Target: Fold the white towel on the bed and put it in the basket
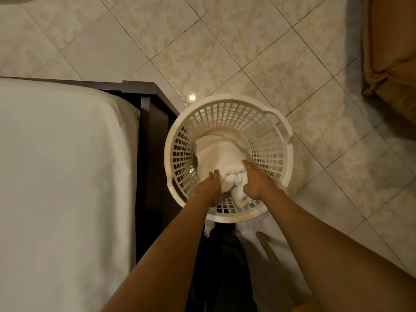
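Note:
The folded white towel (219, 158) lies inside the round white lattice basket (227, 109), which stands on the tiled floor by the bed's corner. Both of my arms reach down into the basket. My left hand (208, 188) grips the towel's near left side, and my right hand (254, 183) holds its near right side, fingers pointing away from me. The towel's near end is bunched between the two hands. The bed (63, 172) with its white sheet fills the left side.
The bed's dark wooden frame (153, 122) runs between the mattress and the basket. Beige floor tiles (225, 52) spread beyond. A brown cushioned piece of furniture (391, 52) stands at the top right. My dark trousers (222, 273) show below the basket.

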`<act>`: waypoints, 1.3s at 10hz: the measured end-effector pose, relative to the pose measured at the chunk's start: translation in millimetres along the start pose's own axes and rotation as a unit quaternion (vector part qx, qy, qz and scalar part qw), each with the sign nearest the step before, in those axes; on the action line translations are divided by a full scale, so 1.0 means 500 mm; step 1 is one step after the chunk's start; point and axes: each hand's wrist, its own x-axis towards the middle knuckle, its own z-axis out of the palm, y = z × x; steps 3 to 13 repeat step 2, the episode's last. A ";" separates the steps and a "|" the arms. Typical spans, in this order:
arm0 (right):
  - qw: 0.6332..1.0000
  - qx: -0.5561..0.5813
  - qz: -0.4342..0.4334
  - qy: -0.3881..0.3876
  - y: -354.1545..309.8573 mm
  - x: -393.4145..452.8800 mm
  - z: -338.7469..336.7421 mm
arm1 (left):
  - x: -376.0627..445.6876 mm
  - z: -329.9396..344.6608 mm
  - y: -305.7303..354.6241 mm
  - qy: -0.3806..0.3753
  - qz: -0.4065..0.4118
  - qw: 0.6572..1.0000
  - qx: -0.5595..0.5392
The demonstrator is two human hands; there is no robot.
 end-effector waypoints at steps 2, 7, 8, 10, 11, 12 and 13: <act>1.000 -0.015 0.004 0.020 -0.002 -0.017 -0.020 | -0.014 -0.007 -0.005 0.039 0.000 0.999 -0.003; 1.000 -0.015 0.004 0.020 -0.002 -0.017 -0.020 | -0.014 -0.007 -0.005 0.039 0.000 0.999 -0.003; 1.000 -0.015 0.004 0.020 -0.002 -0.017 -0.020 | -0.014 -0.007 -0.005 0.039 0.000 0.999 -0.003; 1.000 -0.015 0.004 0.020 -0.002 -0.017 -0.020 | -0.014 -0.007 -0.005 0.039 0.000 0.999 -0.003; 1.000 -0.015 0.004 0.020 -0.002 -0.017 -0.020 | -0.014 -0.007 -0.005 0.039 0.000 0.999 -0.003; 1.000 -0.015 0.004 0.020 -0.002 -0.017 -0.020 | -0.014 -0.007 -0.005 0.039 0.000 0.999 -0.003; 1.000 -0.015 0.004 0.020 -0.002 -0.017 -0.020 | -0.014 -0.007 -0.005 0.039 0.000 0.999 -0.003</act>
